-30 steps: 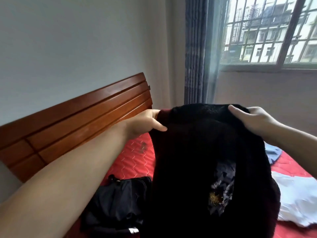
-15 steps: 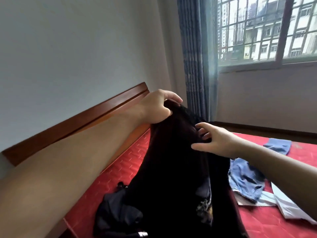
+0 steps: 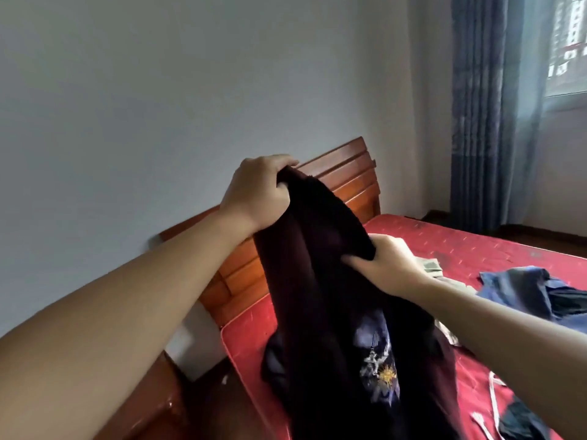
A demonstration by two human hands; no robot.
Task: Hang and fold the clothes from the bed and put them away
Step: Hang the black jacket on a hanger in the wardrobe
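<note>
A dark maroon-black top [image 3: 330, 306] with a pale printed design on its front hangs over the red mattress [image 3: 470, 249]. My left hand [image 3: 257, 192] grips its upper edge, raised in front of the headboard. My right hand [image 3: 387, 265] holds a bunched fold of the same garment lower down and to the right. The lower part of the top runs out of the frame at the bottom.
A wooden slatted headboard [image 3: 352, 176] stands against the grey wall. A blue garment [image 3: 521, 287], pale folded cloth [image 3: 428, 265] and other dark clothes [image 3: 524, 420] lie on the mattress at right. A blue curtain [image 3: 482, 115] hangs by the window. Wood floor shows beside the bed.
My right hand has gone from lying open against the garment to gripping a fold of it. The view has swung left, showing more wall and the mattress corner.
</note>
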